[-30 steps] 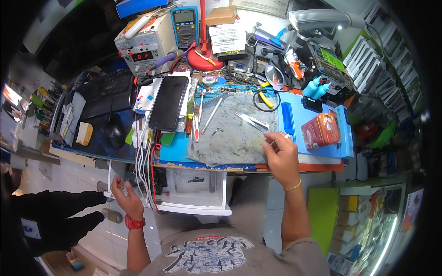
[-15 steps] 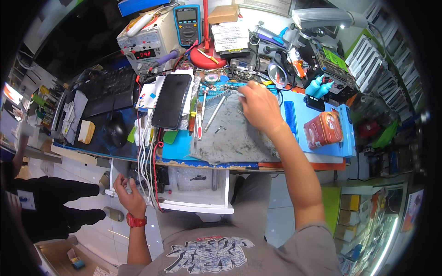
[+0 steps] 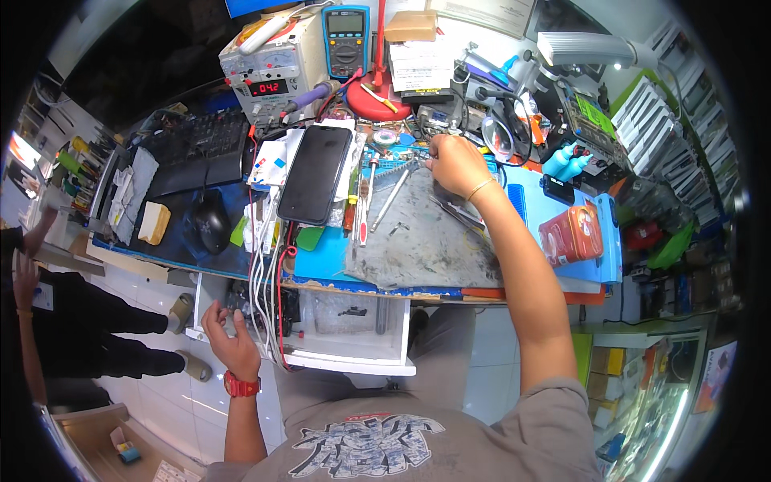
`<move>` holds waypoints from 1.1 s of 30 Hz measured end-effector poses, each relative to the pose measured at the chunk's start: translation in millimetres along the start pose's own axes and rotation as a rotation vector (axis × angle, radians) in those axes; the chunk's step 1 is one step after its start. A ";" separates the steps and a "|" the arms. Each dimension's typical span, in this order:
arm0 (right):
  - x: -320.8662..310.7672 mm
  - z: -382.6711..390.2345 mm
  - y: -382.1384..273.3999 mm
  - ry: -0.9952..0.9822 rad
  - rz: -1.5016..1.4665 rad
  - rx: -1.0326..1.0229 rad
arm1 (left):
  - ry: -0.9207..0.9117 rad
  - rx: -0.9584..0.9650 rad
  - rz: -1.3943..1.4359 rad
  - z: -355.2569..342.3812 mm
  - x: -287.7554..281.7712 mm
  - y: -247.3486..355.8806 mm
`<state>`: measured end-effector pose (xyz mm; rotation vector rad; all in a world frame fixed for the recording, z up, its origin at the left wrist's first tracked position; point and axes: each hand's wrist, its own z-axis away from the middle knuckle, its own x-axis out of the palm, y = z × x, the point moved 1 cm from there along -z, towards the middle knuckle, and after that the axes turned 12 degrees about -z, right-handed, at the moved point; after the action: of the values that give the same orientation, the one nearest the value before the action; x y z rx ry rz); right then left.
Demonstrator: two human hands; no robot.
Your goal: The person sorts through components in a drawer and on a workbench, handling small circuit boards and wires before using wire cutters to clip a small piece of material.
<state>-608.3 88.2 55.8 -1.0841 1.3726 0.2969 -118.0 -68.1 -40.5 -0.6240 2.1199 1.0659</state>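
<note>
My right hand [image 3: 454, 163] reaches over the far edge of the grey work mat [image 3: 434, 241], fingers curled among small tools and parts; what they pinch is hidden. A metal tool [image 3: 395, 190] and a red-handled screwdriver [image 3: 361, 210] lie on the mat just left of it. A black phone [image 3: 315, 173] lies face up further left. My left hand [image 3: 229, 337] is down at the left end of the open white drawer [image 3: 353, 357] under the bench, fingers spread over its contents.
At the bench's back stand a power supply with a red display [image 3: 273, 60], a multimeter [image 3: 347, 36] and a microscope arm [image 3: 578, 48]. A keyboard [image 3: 193, 149] and mouse [image 3: 211, 225] sit left, a red tin [image 3: 570, 234] right. Another person [image 3: 88, 321] stands at left.
My right hand moved from the mat's near right edge up and left to its far edge. My left hand stayed low by the drawer, shifting slightly right.
</note>
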 end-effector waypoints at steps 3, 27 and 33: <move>-8.5 -7.4 1.7 -0.073 -0.165 0.033 | 0.007 -0.004 -0.003 0.7 -0.1 -0.1; -8.0 -36.3 -20.8 0.017 -0.275 -0.075 | 0.016 0.005 -0.003 0.8 -0.3 0.5; 32.9 -103.9 -42.1 0.029 -0.577 0.085 | 0.013 -0.006 -0.016 0.7 -0.5 0.2</move>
<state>-635.3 -25.2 62.9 -1.3599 1.0307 -0.1981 -117.6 -67.4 -40.3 -0.6517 2.1194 1.0626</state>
